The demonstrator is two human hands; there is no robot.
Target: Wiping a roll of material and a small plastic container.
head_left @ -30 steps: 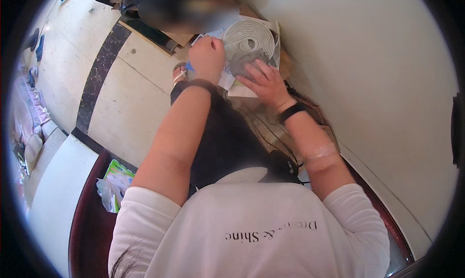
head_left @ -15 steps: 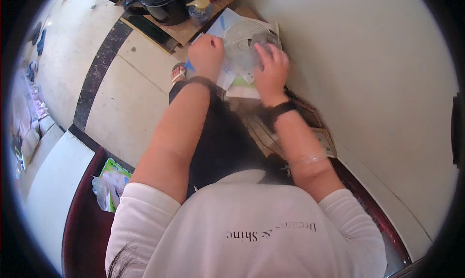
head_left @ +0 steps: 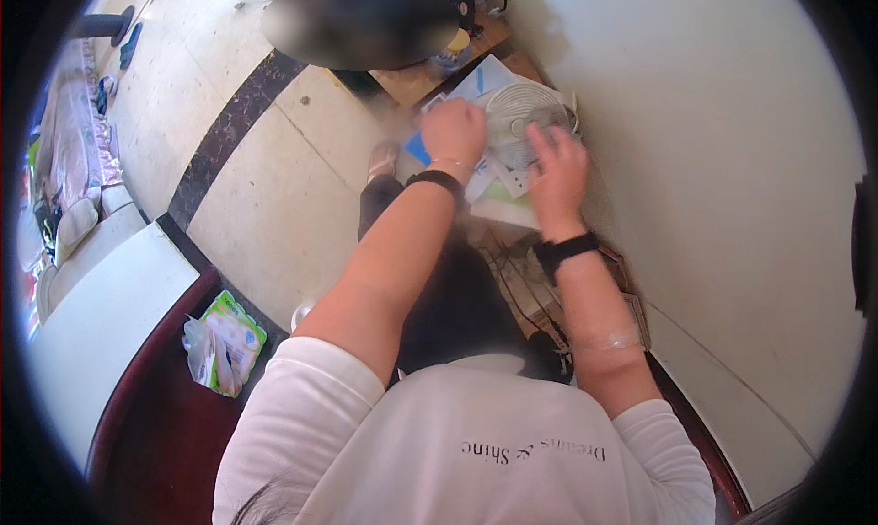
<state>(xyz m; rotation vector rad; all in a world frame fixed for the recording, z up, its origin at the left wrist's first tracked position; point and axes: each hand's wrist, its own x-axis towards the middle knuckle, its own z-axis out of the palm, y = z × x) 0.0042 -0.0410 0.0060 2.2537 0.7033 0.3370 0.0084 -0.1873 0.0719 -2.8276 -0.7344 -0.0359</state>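
A round white fan grille [head_left: 512, 113] with ringed ribs lies tilted over papers at the top of the view. My left hand [head_left: 455, 133] is closed at its left edge, the fingers curled and partly hidden. Against the grille's right side, my right hand [head_left: 560, 173] presses a grey cloth [head_left: 547, 117] with bent fingers. Motion smears the fingertips a little. White papers [head_left: 485, 77] and a blue sheet [head_left: 417, 148] show around the grille, with a white and green packet [head_left: 503, 205] below it.
A wooden table [head_left: 412, 81] holds a jar with a yellow lid [head_left: 457, 42] and a blurred dark shape [head_left: 357, 20]. A pale wall [head_left: 713, 159] rises at the right. Cables [head_left: 521, 296] hang below the papers. A green and white package [head_left: 233, 337] lies on the dark red seat [head_left: 174, 433].
The view has shifted, so the table, grille and both hands sit further right. My right hand still has the cloth on the grille; my left stays at its edge.
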